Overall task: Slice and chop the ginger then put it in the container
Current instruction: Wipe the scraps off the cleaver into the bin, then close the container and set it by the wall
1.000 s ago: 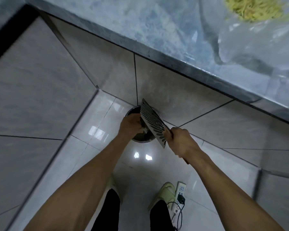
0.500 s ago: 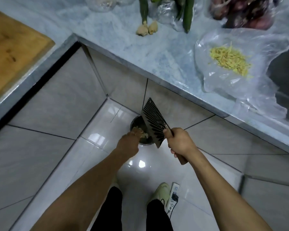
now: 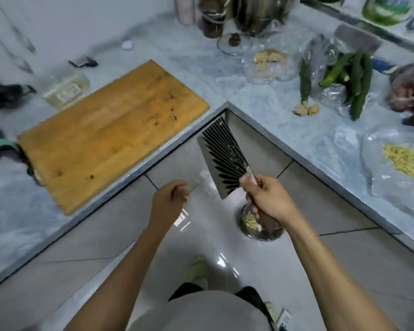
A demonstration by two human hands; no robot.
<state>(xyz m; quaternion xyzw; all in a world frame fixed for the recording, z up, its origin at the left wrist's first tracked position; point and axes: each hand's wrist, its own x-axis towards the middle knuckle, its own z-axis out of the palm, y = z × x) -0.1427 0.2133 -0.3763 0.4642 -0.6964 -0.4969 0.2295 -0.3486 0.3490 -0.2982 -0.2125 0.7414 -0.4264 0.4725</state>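
Note:
My right hand [image 3: 265, 199] grips the handle of a patterned cleaver [image 3: 222, 161], blade pointing up over the inner corner of the counter. My left hand [image 3: 171, 199] hangs beside it with fingers curled, holding nothing I can make out. Below my right hand a small metal bowl [image 3: 263, 231] stands on the floor with pale scraps in it. The wooden cutting board [image 3: 112, 130] lies bare on the left counter. Whole ginger pieces [image 3: 306, 109] sit on the right counter, more ginger [image 3: 268, 57] lies on plastic behind. Shredded ginger [image 3: 406, 161] is piled on a clear plastic bag at far right.
Green cucumbers [image 3: 354, 75] lie in a bag on the right counter beside a bag of reddish produce [image 3: 409, 91]. A steel pot [image 3: 261, 13], a jar [image 3: 212, 22] and a glass lid [image 3: 234, 41] stand at the back. A power strip [image 3: 283, 318] lies on the floor by my feet.
My view has risen from the floor bowl to the counter. Both hands lifted away from the bowl, the cleaver rose with my right hand, and my left hand no longer wipes the blade.

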